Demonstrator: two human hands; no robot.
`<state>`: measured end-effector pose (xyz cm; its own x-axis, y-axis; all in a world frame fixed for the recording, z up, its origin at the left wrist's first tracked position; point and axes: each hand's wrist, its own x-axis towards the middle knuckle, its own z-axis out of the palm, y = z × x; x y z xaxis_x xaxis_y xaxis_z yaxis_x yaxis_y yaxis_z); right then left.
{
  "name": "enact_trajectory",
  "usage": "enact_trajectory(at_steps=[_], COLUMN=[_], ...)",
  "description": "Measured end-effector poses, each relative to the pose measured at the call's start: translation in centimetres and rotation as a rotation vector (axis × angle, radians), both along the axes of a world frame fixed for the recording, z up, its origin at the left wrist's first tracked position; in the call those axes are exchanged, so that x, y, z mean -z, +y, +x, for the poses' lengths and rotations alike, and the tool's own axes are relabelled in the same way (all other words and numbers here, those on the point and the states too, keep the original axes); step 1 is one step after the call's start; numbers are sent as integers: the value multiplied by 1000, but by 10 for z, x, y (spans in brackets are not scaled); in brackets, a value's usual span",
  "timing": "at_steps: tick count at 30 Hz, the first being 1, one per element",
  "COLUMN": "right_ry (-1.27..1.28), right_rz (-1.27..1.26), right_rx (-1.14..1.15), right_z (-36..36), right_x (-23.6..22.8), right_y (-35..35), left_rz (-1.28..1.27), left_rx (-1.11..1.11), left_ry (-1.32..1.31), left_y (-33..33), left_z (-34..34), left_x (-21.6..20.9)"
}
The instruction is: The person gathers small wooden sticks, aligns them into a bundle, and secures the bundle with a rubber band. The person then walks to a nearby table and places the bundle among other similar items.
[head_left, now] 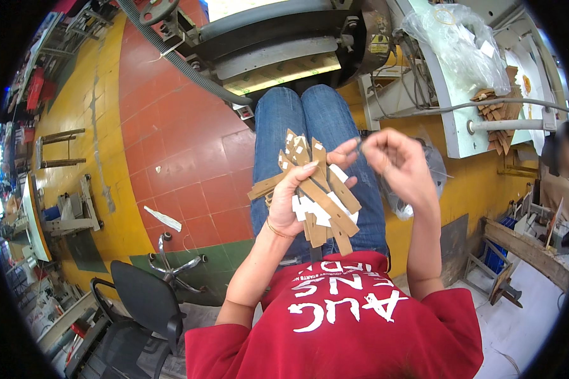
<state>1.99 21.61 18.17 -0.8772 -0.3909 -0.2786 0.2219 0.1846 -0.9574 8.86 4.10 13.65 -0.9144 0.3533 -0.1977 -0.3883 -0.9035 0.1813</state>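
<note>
My left hand (287, 201) is closed around a fanned bundle of brown strips (325, 201) above my lap, its thumb lying over them. The strips look like leather or card, with pointed ends and small holes. Small white tags (300, 150) sit on their far tips, and larger white pieces (310, 210) show among the near ends. Just right of the bundle, my right hand (399, 163) is raised with thumb and fingertips pinched together. Something small and dark may be at those fingertips, too small to name. More brown strips (265, 187) rest across my left thigh.
A machine with a roller (278, 58) stands before my knees. To the right, a white table (456, 114) carries clear plastic bags (464, 44) and a pile of brown strips (502, 114). A black chair (146, 297) stands at left, and a hose (183, 66) hangs by the machine.
</note>
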Motion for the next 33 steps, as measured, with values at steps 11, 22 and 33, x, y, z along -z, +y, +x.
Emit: enact_trajectory(at_steps=[11,22,33], right_ry=[35,-35,485], right_rz=[-20,-151,318], right_rx=[-1,355,-43], right_z=[35,43,64], right_x=[14,15,-6], right_y=[-17,15,1], left_rz=[-93,14,-129], left_rx=[-34,-173,-357], left_ry=[38,-88,-282], left_y=[5,16,29], left_z=[8,17,7], left_x=[-5,18,16])
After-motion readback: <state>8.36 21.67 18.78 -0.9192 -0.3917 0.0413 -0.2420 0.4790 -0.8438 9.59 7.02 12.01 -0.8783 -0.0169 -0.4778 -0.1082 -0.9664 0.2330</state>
